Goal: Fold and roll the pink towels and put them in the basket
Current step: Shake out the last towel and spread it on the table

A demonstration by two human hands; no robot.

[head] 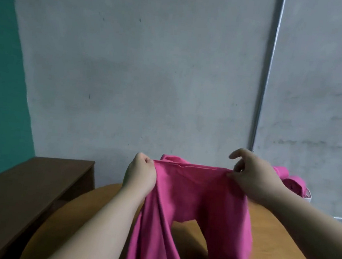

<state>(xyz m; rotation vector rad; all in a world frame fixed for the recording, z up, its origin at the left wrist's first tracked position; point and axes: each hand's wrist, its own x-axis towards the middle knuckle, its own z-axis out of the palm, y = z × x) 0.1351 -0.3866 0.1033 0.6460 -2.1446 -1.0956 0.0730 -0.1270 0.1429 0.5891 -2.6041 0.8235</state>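
A pink towel (193,194) hangs in the air above the round wooden table (279,254), stretched between my two hands. My left hand (140,173) grips its upper left corner in a fist. My right hand (253,175) pinches the upper right corner, with the index finger lifted. The towel's lower part droops in folds toward me. Behind my right hand, rolled pink towels (290,181) sit in a white basket (307,194), mostly hidden by my hand and arm.
A dark brown bench or low cabinet (31,182) stands to the left of the table against the grey wall. A metal pipe (267,76) runs down the wall at the right. The left wall is teal.
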